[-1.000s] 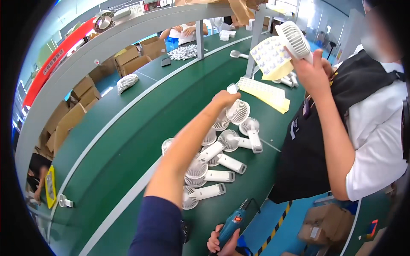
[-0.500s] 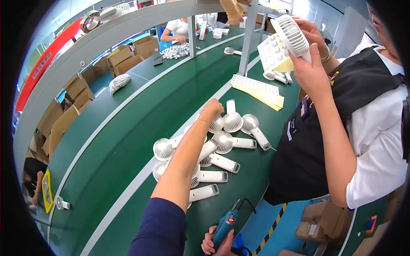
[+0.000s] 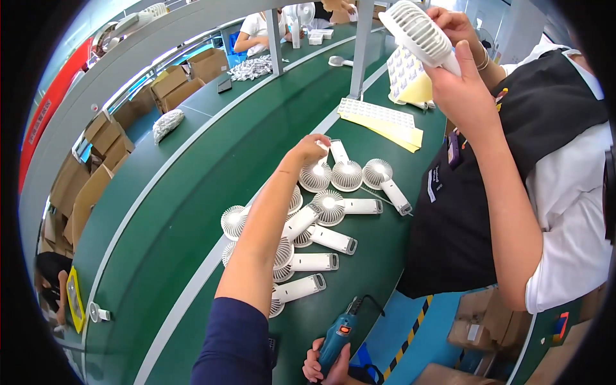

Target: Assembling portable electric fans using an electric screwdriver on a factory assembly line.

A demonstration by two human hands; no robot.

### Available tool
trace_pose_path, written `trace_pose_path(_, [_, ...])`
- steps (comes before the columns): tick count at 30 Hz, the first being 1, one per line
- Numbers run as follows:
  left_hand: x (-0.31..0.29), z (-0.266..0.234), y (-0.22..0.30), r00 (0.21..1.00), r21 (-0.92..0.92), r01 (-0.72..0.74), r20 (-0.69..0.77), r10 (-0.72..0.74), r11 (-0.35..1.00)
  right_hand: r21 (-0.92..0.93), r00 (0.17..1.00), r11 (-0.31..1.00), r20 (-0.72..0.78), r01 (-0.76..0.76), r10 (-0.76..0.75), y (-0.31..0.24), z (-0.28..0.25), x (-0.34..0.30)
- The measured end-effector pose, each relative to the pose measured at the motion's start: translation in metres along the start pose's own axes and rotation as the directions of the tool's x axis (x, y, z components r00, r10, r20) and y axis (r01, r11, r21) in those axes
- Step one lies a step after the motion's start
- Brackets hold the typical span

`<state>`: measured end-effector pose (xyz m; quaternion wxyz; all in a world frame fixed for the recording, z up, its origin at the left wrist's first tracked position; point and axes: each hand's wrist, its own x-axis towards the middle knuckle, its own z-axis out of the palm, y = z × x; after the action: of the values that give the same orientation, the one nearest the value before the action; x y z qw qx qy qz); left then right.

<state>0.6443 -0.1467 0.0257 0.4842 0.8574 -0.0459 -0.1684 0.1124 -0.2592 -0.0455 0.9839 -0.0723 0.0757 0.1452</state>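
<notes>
My left arm, in a navy sleeve, stretches across a cluster of white handheld fans. At its far end my left hand (image 3: 310,149) has its fingers closed around the handle of a white handheld fan (image 3: 315,176), whose round grille rests on the green surface. Beside that one lie another handheld fan (image 3: 346,175) and a third fan (image 3: 377,172). Several more fans, such as the fan with its handle pointing right (image 3: 329,208), lie nearer, partly hidden by my forearm. Low in view, my right hand (image 3: 335,371) grips a teal electric screwdriver (image 3: 339,340) with a dark cable.
At the right, a co-worker in a black apron (image 3: 471,212) holds up a white fan (image 3: 418,32) by a sticker sheet (image 3: 407,74). Another sticker sheet (image 3: 378,115) lies on the table. A metal post (image 3: 362,51) rises beyond. Cardboard boxes (image 3: 170,86) stand at far left.
The whole view has shifted slightly. My left hand has drawn a little to the left, and the fan handle beside its fingers shows more now. The co-worker's fan has tilted.
</notes>
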Motion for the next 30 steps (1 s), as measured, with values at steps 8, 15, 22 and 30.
trace_pose_path(8, [-0.011, -0.006, 0.013, 0.993, -0.267, -0.035, 0.103, 0.064, 0.963, 0.014, 0.999, 0.999, -0.038, 0.039, -0.039, 0.006, 0.001, -0.007])
trace_pose_path(15, [-0.019, -0.008, 0.008, 0.993, -0.211, -0.102, 0.041, 0.113, 0.972, 0.033, 0.998, 0.999, -0.044, 0.042, -0.041, 0.012, 0.002, -0.008])
trace_pose_path(22, [-0.033, -0.012, 0.016, 0.994, -0.296, -0.103, -0.005, 0.107, 0.950, 0.027, 0.996, 0.997, -0.058, 0.066, -0.065, 0.014, 0.002, -0.011])
trace_pose_path(30, [-0.016, -0.026, 0.000, 0.999, -0.215, -0.028, 0.031, 0.035, 0.976, 0.018, 0.996, 0.997, -0.054, 0.074, -0.073, 0.017, 0.004, -0.009])
